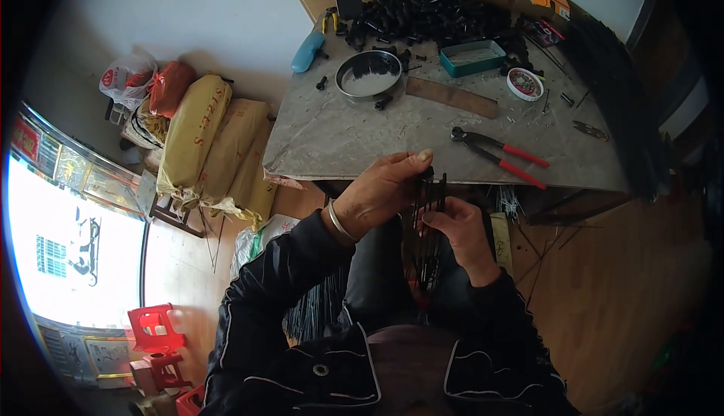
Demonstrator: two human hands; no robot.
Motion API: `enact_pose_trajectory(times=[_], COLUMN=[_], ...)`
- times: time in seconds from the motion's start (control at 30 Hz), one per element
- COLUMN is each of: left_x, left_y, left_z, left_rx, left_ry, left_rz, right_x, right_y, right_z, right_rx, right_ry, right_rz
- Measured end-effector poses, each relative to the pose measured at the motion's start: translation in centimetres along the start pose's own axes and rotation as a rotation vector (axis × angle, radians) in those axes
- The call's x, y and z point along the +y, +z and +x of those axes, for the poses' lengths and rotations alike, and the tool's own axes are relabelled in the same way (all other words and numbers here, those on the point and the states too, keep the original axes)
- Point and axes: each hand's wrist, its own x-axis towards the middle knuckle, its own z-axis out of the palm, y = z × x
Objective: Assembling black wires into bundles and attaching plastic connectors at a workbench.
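My left hand (381, 193), with a bangle at its wrist, is closed round the black top end of a bundle of thin black rods (430, 254) that looks like an umbrella frame. The bundle hangs down between my knees, just in front of the table's near edge. From the other side my right hand (460, 236) pinches at the rods, thumb and fingers together. What lies right between those fingertips is too small to make out. On the table just beyond lie end-cutting pincers (501, 161) with red handles.
The grey table (332, 141) carries a heap of black plastic parts (434, 15), a round metal tin (369, 76), a green tin (473, 60), a white bowl (525, 84) and a flat brown strip (452, 98). Yellow sacks (197, 129) and red stools (157, 330) stand at the left.
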Motion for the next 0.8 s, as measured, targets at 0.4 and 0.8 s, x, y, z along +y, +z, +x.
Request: enact_pose_trajectory(times=[0.4, 0.8], left_x=[-0.3, 1.2], left_y=[-0.5, 0.0], left_z=[0.4, -0.7], left_rx=[-0.064, -0.066], left_ry=[0.041, -0.031], left_rz=[0.03, 0.141], right_x=[0.1, 0.4], right_y=[0.0, 0.0], right_z=[-0.1, 0.0], right_rx=[-0.008, -0.021], right_ry=[-0.008, -0.002], right_rz=[-0.009, 0.008])
